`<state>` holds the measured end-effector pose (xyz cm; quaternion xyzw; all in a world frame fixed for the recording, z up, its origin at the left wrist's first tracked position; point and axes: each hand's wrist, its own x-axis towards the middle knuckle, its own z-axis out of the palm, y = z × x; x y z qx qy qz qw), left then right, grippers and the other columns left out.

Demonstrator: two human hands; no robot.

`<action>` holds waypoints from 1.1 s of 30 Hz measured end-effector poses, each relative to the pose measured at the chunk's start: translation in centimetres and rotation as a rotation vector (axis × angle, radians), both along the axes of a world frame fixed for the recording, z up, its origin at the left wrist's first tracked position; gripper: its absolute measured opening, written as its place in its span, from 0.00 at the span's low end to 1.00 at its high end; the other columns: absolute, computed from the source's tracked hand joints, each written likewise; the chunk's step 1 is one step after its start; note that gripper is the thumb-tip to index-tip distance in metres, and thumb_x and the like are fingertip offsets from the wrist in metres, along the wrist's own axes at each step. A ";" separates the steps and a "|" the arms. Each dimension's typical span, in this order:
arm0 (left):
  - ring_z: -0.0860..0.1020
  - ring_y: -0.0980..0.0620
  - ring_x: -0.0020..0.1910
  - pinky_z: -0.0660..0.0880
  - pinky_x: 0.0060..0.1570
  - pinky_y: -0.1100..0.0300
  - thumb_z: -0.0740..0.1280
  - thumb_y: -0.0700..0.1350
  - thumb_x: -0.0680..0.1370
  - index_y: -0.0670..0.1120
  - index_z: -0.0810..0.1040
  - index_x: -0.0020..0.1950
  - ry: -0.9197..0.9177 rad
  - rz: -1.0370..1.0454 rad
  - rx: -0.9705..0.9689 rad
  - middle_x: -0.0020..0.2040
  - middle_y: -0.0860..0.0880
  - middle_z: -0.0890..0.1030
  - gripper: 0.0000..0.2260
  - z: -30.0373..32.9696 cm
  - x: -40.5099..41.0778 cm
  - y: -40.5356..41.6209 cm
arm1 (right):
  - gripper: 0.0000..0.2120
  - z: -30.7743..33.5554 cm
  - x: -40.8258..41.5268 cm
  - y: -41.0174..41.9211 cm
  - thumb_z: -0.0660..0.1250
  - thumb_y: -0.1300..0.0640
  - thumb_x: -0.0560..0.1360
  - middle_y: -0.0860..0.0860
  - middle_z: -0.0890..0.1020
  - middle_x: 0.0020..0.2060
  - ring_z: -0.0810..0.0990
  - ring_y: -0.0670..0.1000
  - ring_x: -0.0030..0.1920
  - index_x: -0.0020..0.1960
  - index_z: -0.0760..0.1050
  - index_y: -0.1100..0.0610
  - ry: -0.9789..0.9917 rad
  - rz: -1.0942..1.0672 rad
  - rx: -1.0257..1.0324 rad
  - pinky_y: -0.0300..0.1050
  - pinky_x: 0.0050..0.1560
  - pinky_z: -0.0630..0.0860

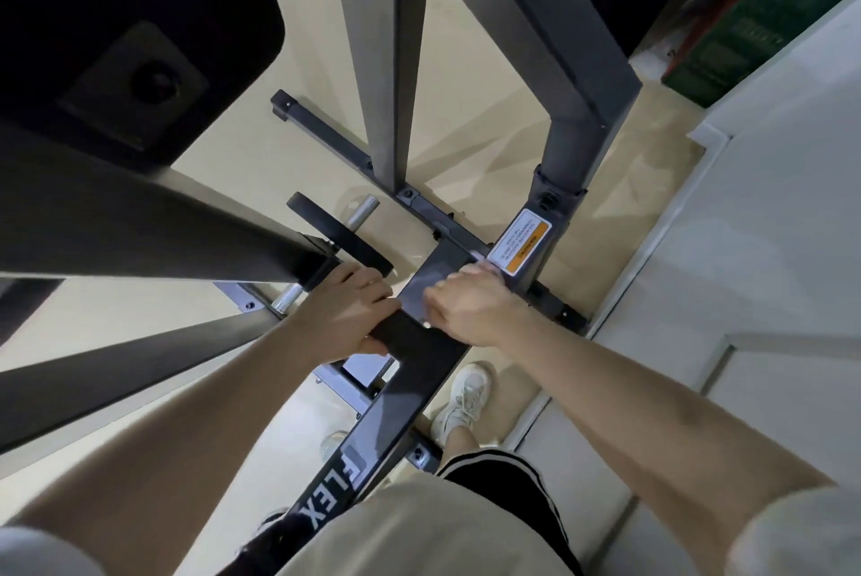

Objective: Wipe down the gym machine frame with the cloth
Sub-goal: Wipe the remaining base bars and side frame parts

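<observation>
Your right hand (pixel 470 305), curled on the cloth (pixel 484 270), sits on the beam (pixel 419 370) running from 7 to 1 o'clock; your left hand (pixel 354 314) grips it.

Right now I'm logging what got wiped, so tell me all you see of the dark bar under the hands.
The dark frame bar is a flat-sided, matte grey-black metal beam running diagonally from bottom centre toward the orange warning sticker. White letters "LEX" show near its lower end. The left hand grips its edge; the right hand presses a pale, blurred cloth on it.
</observation>
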<state>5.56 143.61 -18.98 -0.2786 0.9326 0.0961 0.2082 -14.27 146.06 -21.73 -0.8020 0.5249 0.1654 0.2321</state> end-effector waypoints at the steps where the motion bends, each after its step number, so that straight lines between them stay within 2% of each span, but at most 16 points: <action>1: 0.67 0.46 0.69 0.58 0.69 0.51 0.67 0.60 0.73 0.50 0.71 0.68 -0.049 -0.012 -0.007 0.67 0.49 0.73 0.26 0.1 0.4 0.2 | 0.13 -0.2 -1.2 -0.2 0.49 0.52 0.80 0.55 0.77 0.41 0.75 0.57 0.50 0.45 0.70 0.54 0.007 -0.026 -0.088 0.55 0.59 0.65; 3: 0.58 0.45 0.74 0.54 0.71 0.50 0.66 0.53 0.77 0.50 0.60 0.75 -0.157 0.017 -0.005 0.75 0.47 0.62 0.29 -0.3 1.0 0.7 | 0.17 -0.2 -1.9 1.1 0.47 0.51 0.80 0.56 0.79 0.52 0.74 0.57 0.56 0.56 0.72 0.57 0.019 -0.129 -0.203 0.54 0.66 0.62; 4: 0.55 0.45 0.75 0.54 0.71 0.50 0.64 0.49 0.78 0.50 0.56 0.77 -0.168 0.047 -0.007 0.76 0.47 0.59 0.29 -0.5 1.2 1.0 | 0.18 -0.1 -0.8 2.5 0.49 0.51 0.80 0.57 0.78 0.54 0.73 0.57 0.58 0.58 0.72 0.58 -0.014 -0.169 -0.222 0.53 0.67 0.62; 7: 0.53 0.46 0.76 0.59 0.71 0.52 0.56 0.39 0.81 0.51 0.52 0.77 -0.141 0.093 -0.006 0.77 0.48 0.57 0.26 -0.6 1.4 1.6 | 0.14 0.3 3.2 6.8 0.58 0.53 0.77 0.56 0.80 0.50 0.77 0.57 0.55 0.54 0.77 0.60 -0.179 -0.229 -0.215 0.49 0.64 0.64; 9: 0.50 0.47 0.76 0.56 0.71 0.54 0.52 0.36 0.82 0.51 0.48 0.78 -0.161 0.080 0.002 0.78 0.48 0.53 0.27 -0.7 1.5 1.6 | 0.12 0.0 2.5 6.2 0.57 0.57 0.77 0.55 0.79 0.54 0.75 0.56 0.59 0.56 0.76 0.58 -0.243 -0.194 -0.207 0.48 0.68 0.61; 11: 0.47 0.47 0.77 0.53 0.72 0.55 0.51 0.32 0.80 0.51 0.46 0.78 -0.162 0.087 0.036 0.78 0.48 0.49 0.29 -0.8 1.5 1.7 | 0.15 -0.6 0.9 4.5 0.57 0.61 0.77 0.54 0.75 0.63 0.69 0.55 0.67 0.63 0.72 0.55 -0.211 -0.196 -0.131 0.48 0.71 0.58; 13: 0.44 0.48 0.77 0.52 0.73 0.55 0.51 0.30 0.78 0.51 0.46 0.78 -0.142 0.143 0.071 0.78 0.48 0.47 0.32 -0.7 1.7 1.9 | 0.22 -1.2 0.8 4.3 0.57 0.63 0.77 0.55 0.65 0.72 0.58 0.53 0.75 0.71 0.64 0.56 -0.141 -0.324 -0.128 0.48 0.75 0.49; 16: 0.44 0.48 0.77 0.48 0.73 0.56 0.52 0.31 0.78 0.49 0.46 0.78 -0.129 0.168 0.104 0.78 0.48 0.45 0.31 0.0 2.2 2.5 | 0.29 -1.6 4.0 7.4 0.56 0.66 0.77 0.54 0.55 0.77 0.49 0.52 0.77 0.76 0.55 0.58 -0.257 -0.390 -0.128 0.45 0.75 0.38; 18: 0.45 0.48 0.77 0.45 0.73 0.57 0.53 0.32 0.79 0.47 0.47 0.78 -0.124 0.154 0.079 0.78 0.47 0.46 0.30 0.5 2.9 2.9 | 0.28 -1.4 5.4 10.6 0.55 0.66 0.76 0.57 0.56 0.76 0.51 0.55 0.77 0.76 0.55 0.62 -0.359 -0.267 -0.165 0.48 0.76 0.42; 21: 0.46 0.48 0.77 0.44 0.73 0.56 0.52 0.32 0.78 0.46 0.48 0.78 -0.157 0.159 0.042 0.78 0.47 0.47 0.29 1.3 4.8 3.6 | 0.25 -1.0 6.6 13.9 0.64 0.72 0.69 0.62 0.71 0.68 0.68 0.61 0.70 0.66 0.72 0.66 -0.459 -0.096 -0.242 0.60 0.71 0.62; 22: 0.46 0.48 0.77 0.44 0.73 0.56 0.52 0.31 0.78 0.46 0.48 0.78 -0.183 0.153 0.032 0.78 0.47 0.47 0.29 1.6 5.4 3.9 | 0.21 -0.8 7.4 14.3 0.64 0.71 0.69 0.61 0.74 0.66 0.70 0.60 0.69 0.62 0.75 0.65 -0.449 -0.080 -0.213 0.59 0.71 0.63; 24: 0.46 0.49 0.77 0.45 0.72 0.57 0.52 0.33 0.79 0.45 0.50 0.78 -0.225 0.130 0.008 0.78 0.48 0.48 0.28 2.5 6.1 4.3 | 0.15 -0.3 9.9 14.2 0.60 0.69 0.70 0.57 0.76 0.60 0.70 0.57 0.66 0.55 0.75 0.61 -0.370 -0.083 -0.102 0.56 0.71 0.59; 26: 0.49 0.49 0.76 0.47 0.71 0.58 0.53 0.35 0.79 0.44 0.54 0.77 -0.221 0.114 -0.002 0.78 0.47 0.51 0.26 3.3 6.3 4.7 | 0.11 0.5 13.2 14.8 0.59 0.67 0.69 0.52 0.75 0.44 0.74 0.57 0.52 0.47 0.73 0.56 -0.262 -0.036 -0.054 0.58 0.62 0.63; 28: 0.51 0.50 0.76 0.48 0.71 0.58 0.53 0.35 0.78 0.44 0.56 0.76 -0.211 0.120 0.015 0.77 0.48 0.54 0.25 3.9 6.5 5.1 | 0.08 1.1 16.4 16.5 0.60 0.66 0.68 0.50 0.70 0.35 0.71 0.55 0.41 0.40 0.68 0.54 -0.218 0.111 -0.030 0.55 0.51 0.65; 31: 0.49 0.48 0.76 0.49 0.74 0.55 0.52 0.32 0.78 0.47 0.53 0.77 -0.219 0.126 0.078 0.78 0.49 0.51 0.28 4.2 6.6 6.1 | 0.06 1.3 16.9 17.4 0.60 0.63 0.73 0.51 0.75 0.41 0.73 0.54 0.44 0.47 0.72 0.54 -0.232 0.272 -0.011 0.51 0.50 0.65; 33: 0.50 0.47 0.76 0.50 0.74 0.53 0.52 0.32 0.78 0.48 0.55 0.77 -0.194 0.118 0.099 0.78 0.48 0.52 0.28 4.3 6.5 6.6 | 0.09 0.5 14.1 15.6 0.56 0.60 0.78 0.49 0.76 0.42 0.73 0.53 0.46 0.49 0.75 0.53 -0.232 0.128 -0.144 0.52 0.57 0.66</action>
